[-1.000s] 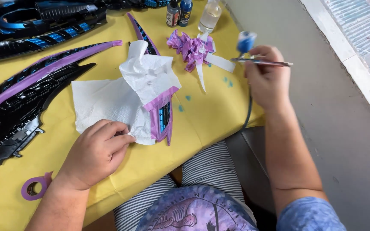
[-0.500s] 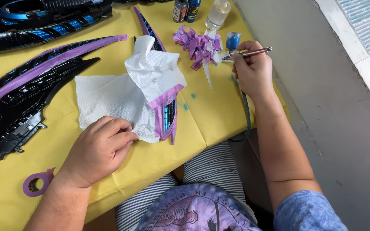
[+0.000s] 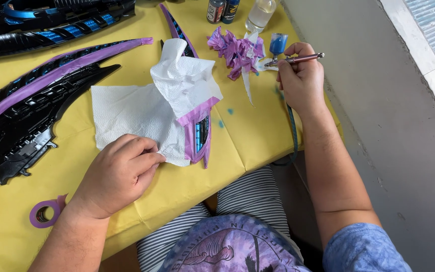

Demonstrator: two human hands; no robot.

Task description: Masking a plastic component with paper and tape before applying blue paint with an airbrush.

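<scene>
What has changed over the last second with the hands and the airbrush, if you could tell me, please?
The right hand has carried the airbrush up and away from the table edge, towards the crumpled purple masking tape. Nothing was picked up or let go. The left hand still presses on the white paper towel covering the masked part, and the tape roll lies where it was.

left hand [image 3: 119, 174]: bare, no glove, ring or watch | right hand [image 3: 300, 80]: bare, forearm uncovered | right sleeve [image 3: 363, 249]: short, mottled blue | shirt front [image 3: 227, 247]: purple-and-blue tie-dye with dark round print | shorts [image 3: 250, 199]: thin grey-and-white stripes
</scene>
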